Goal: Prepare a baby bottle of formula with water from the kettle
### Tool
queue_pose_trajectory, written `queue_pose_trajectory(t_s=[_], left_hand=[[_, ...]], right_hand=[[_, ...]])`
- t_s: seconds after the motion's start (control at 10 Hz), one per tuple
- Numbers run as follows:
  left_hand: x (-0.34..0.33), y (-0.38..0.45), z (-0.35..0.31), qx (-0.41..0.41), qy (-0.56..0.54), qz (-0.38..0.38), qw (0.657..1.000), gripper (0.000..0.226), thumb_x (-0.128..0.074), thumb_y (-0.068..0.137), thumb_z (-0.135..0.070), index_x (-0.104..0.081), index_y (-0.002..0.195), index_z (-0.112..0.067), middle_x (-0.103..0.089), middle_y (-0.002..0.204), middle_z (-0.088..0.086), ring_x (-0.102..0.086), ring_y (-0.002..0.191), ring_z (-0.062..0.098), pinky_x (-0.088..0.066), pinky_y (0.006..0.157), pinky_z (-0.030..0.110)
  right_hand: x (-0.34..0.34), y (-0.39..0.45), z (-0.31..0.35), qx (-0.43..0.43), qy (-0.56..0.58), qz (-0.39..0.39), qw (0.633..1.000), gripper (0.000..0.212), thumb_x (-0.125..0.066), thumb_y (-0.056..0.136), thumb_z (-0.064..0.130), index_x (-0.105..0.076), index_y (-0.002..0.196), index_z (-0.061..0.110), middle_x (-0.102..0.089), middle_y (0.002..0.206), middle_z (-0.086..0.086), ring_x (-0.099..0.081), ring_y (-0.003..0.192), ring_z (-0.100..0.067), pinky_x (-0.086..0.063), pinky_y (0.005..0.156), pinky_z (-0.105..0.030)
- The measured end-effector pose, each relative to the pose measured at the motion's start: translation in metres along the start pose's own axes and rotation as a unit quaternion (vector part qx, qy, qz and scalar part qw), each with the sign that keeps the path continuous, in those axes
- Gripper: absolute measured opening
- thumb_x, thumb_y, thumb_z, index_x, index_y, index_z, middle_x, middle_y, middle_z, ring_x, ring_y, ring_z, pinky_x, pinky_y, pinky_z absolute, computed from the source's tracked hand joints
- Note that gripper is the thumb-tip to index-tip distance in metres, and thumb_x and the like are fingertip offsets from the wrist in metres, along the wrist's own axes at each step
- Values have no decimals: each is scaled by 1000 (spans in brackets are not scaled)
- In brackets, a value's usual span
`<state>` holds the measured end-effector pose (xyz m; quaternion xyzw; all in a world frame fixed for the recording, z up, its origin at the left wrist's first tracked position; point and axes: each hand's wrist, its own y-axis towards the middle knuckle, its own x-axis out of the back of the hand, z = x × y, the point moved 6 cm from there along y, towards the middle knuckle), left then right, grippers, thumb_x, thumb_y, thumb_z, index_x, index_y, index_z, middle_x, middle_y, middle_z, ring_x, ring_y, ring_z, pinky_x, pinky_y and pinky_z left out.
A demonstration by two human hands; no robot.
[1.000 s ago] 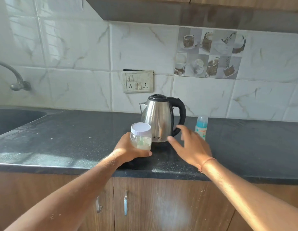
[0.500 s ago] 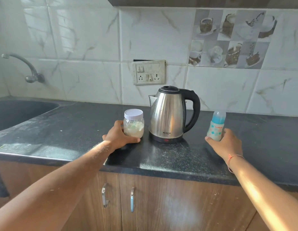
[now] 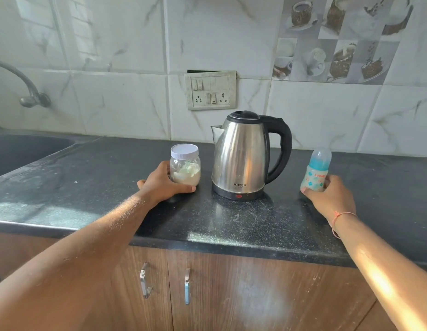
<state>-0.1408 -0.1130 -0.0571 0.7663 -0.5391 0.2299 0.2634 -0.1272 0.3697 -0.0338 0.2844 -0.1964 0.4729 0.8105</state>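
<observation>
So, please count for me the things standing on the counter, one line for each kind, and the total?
Kettle: 1
Jar with white lid: 1, left hand around it
Baby bottle: 1, right hand holding it
Total: 3

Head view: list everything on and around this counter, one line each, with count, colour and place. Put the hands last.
Electric kettle: one, steel with black lid and handle, middle of counter.
Formula jar: one, clear with white lid, pale powder inside, left of kettle.
Baby bottle: one, blue capped, right of kettle.
Counter: one, black speckled.
Sink: one, dark, far left.
Tap: one, metal, on wall over sink.
Switchboard: one, white, on wall behind kettle.
Cabinet handles: two, metal, on wooden doors below.
Left hand: around formula jar.
Right hand: around baby bottle.
</observation>
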Motion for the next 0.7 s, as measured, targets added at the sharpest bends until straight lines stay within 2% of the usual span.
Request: queue_pose_trajectory(t_s=[0.1, 0.2, 0.3, 0.6, 0.7], left_hand=[[2, 3, 3, 19, -12, -16, 1000, 109, -93, 41, -78, -53, 135, -40, -73, 119, -19, -64, 118, 16, -28, 122, 58], [1, 5, 3, 24, -14, -19, 999, 107, -90, 42, -78, -52, 134, -40, -72, 120, -15, -64, 120, 20, -31, 121, 54], [3, 5, 3, 27, 7, -40, 999, 95, -95, 59, -72, -52, 136, -39, -72, 123, -12, -62, 123, 23, -27, 113, 50], [4, 2, -1, 19, 25, -44, 999, 85, -91, 66, -73, -54, 135, -39, -74, 120, -13, -64, 123, 25, -28, 113, 53], [3, -1, -6, 11, 53, -36, 998, 89, -81, 60, -84, -52, 134, -45, -75, 118, -13, -68, 121, 26, -29, 110, 53]], right_hand=[[-1, -1, 1, -4, 0, 4, 1000, 67, -85, 94, 38, -52, 149, 16, -68, 148, -10, -69, 127, -35, -58, 100, -48], [-1, -1, 1, 0, -6, 1, 1000, 66, -85, 95, 39, -52, 148, 17, -68, 147, -8, -69, 126, -35, -59, 100, -49], [-1, -1, 1, 4, -10, 1, 1000, 63, -83, 95, 40, -53, 147, 19, -69, 145, -7, -70, 126, -34, -59, 99, -49], [1, -3, 1, 1, -27, 4, 1000, 57, -81, 97, 42, -56, 144, 20, -71, 140, -5, -71, 122, -32, -58, 97, -45], [0, 0, 3, -4, -33, 1, 999, 59, -81, 96, 44, -56, 143, 20, -72, 139, -6, -71, 120, -33, -58, 94, -44]])
